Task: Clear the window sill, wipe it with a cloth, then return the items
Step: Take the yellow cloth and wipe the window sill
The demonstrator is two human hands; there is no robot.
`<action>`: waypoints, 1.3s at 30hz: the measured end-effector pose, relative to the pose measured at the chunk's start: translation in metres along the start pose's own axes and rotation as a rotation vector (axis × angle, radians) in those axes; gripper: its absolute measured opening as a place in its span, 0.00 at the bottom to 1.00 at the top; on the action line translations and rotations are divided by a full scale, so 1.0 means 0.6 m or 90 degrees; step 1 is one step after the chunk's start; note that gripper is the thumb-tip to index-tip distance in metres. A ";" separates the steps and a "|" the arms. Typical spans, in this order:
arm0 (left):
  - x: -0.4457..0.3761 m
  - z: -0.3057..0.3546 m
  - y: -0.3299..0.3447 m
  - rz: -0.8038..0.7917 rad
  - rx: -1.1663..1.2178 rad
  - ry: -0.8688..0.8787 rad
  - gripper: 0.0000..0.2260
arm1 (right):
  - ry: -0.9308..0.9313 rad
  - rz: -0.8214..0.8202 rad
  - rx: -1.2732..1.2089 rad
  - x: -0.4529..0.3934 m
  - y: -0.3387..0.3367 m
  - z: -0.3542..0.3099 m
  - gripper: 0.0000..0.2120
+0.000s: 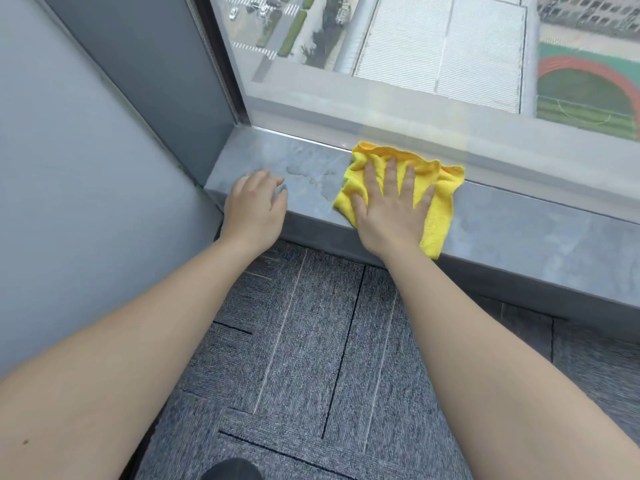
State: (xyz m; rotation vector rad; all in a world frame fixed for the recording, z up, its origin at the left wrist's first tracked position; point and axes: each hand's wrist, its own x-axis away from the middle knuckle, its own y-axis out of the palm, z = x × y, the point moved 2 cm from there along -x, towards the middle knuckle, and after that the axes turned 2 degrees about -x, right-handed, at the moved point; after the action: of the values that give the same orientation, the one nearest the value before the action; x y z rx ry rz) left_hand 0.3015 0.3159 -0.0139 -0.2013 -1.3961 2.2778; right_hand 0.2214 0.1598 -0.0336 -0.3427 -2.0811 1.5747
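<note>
A grey stone window sill (512, 223) runs from the left corner to the right edge below the glass. A yellow cloth (440, 202) lies crumpled on it near the middle. My right hand (391, 206) presses flat on the cloth with fingers spread. My left hand (254, 202) rests on the sill's front edge near the left corner, fingers curled, holding nothing. Wet smears show on the sill between the two hands. No other items stand on the visible sill.
The window glass (415, 64) rises right behind the sill. A grey wall (69, 168) and a dark frame post (173, 81) close the left corner. Grey carpet tiles (311, 358) cover the floor below, with a dark shoe tip (232, 469) at the bottom.
</note>
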 end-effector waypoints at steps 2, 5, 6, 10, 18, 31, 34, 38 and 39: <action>-0.001 -0.013 0.003 0.003 -0.010 -0.014 0.18 | -0.110 -0.001 0.020 0.008 -0.002 0.006 0.24; 0.002 -0.023 0.011 -0.007 0.003 -0.023 0.16 | -0.197 -0.014 0.015 0.031 -0.009 0.033 0.23; 0.003 -0.025 0.013 -0.010 0.008 -0.022 0.16 | -0.185 -0.014 0.017 0.037 -0.010 0.042 0.23; -0.001 -0.034 0.011 -0.012 0.004 -0.029 0.17 | -0.004 -0.022 0.033 0.035 -0.005 0.040 0.30; -0.014 -0.061 0.002 -0.021 -0.002 -0.012 0.17 | 0.152 -0.032 -0.049 -0.018 0.002 -0.049 0.36; 0.000 -0.063 -0.018 -0.030 0.063 -0.011 0.23 | -0.232 0.042 0.001 0.009 0.015 -0.048 0.29; 0.002 -0.074 -0.016 -0.028 0.036 -0.038 0.24 | -0.101 0.052 0.004 0.013 0.018 -0.046 0.30; 0.004 -0.088 -0.022 0.006 0.020 -0.048 0.19 | 0.054 -0.014 -0.013 -0.015 0.015 -0.087 0.33; 0.005 -0.091 -0.024 0.009 0.019 -0.051 0.19 | 0.057 -0.016 -0.017 -0.023 0.015 -0.097 0.34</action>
State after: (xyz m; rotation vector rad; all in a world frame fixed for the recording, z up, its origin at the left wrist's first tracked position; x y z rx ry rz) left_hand 0.3222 0.3666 -0.0271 -0.1120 -1.4036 2.3403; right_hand 0.2631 0.2036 -0.0338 -0.3877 -2.0309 1.4912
